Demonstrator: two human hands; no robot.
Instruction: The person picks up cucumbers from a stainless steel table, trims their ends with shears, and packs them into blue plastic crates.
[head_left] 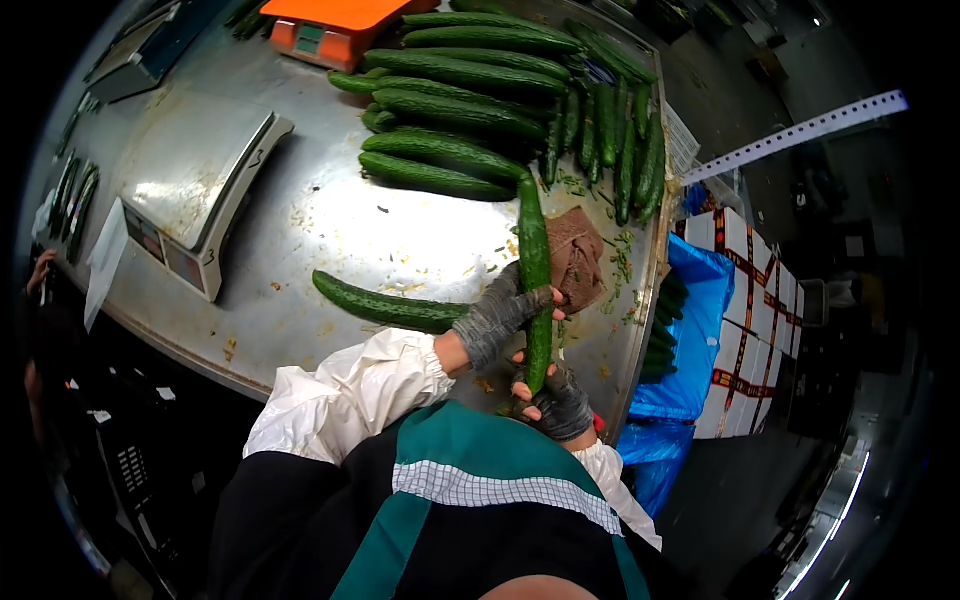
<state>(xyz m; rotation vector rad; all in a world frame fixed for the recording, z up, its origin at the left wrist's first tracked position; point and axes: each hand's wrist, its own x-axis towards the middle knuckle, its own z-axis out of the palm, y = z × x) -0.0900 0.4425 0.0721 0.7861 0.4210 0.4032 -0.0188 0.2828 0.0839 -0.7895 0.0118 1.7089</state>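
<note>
A long dark green cucumber point(535, 250) extends away from me over the metal table, and both hands are at its near part. My left hand point(497, 315), in a grey fingerless wrap, is closed around its lower half. My right hand point(555, 402), wrapped the same way, has its curled fingers around the near end. A small red piece point(598, 422) shows beside the right wrist; its kind is hidden. Another cucumber point(385, 303) lies on the table left of my left hand. A crumpled brown cloth point(576, 258) lies just right of the held cucumber.
Several cucumbers point(465, 105) lie in a pile at the back of the metal table point(330, 235), others lengthwise at its right point(625, 150). A scale point(195, 190) stands left, an orange one point(330, 30) behind. Beyond the right edge are blue plastic-lined containers point(700, 330) and white boxes point(740, 370).
</note>
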